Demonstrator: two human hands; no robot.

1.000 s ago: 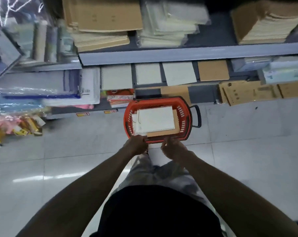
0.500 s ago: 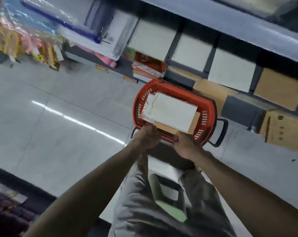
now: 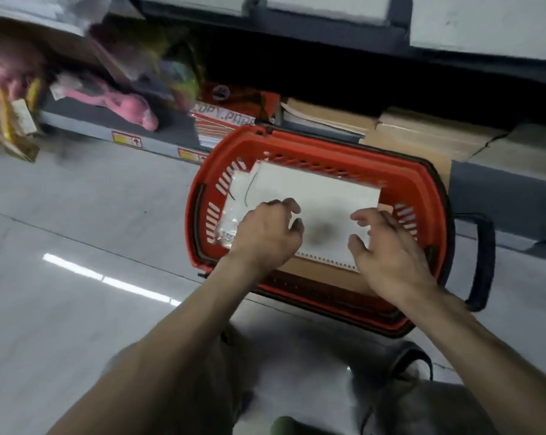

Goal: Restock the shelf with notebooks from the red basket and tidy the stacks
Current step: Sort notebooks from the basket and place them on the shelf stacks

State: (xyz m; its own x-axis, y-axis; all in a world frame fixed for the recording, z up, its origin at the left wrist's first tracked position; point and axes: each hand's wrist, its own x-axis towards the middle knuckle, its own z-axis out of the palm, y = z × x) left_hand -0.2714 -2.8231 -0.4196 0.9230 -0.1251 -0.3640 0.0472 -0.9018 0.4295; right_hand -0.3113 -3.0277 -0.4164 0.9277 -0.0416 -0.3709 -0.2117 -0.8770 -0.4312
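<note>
The red basket (image 3: 403, 180) stands on the floor against the bottom shelf, its black handle (image 3: 484, 262) folded out to the right. Inside lies a white spiral notebook (image 3: 321, 196) on top of a brown-covered one (image 3: 321, 273), with a clear plastic-wrapped pack (image 3: 237, 196) at the left. My left hand (image 3: 267, 233) hovers over the white notebook's left part, fingers loosely curled and holding nothing. My right hand (image 3: 387, 246) hovers over its right part, fingers spread. Whether either hand touches the cover cannot be told.
The bottom shelf holds a red paper ream (image 3: 230, 114), brown notebook stacks (image 3: 328, 117) and cardboard boxes (image 3: 431, 136). White notebooks (image 3: 484, 23) lie on the shelf above. Pink and yellow packaged goods (image 3: 108, 98) sit at the left. My knees and shoes are below.
Both hands have let go of the basket's near rim and moved forward over the white notebook. The view has dropped closer to the basket and the floor.
</note>
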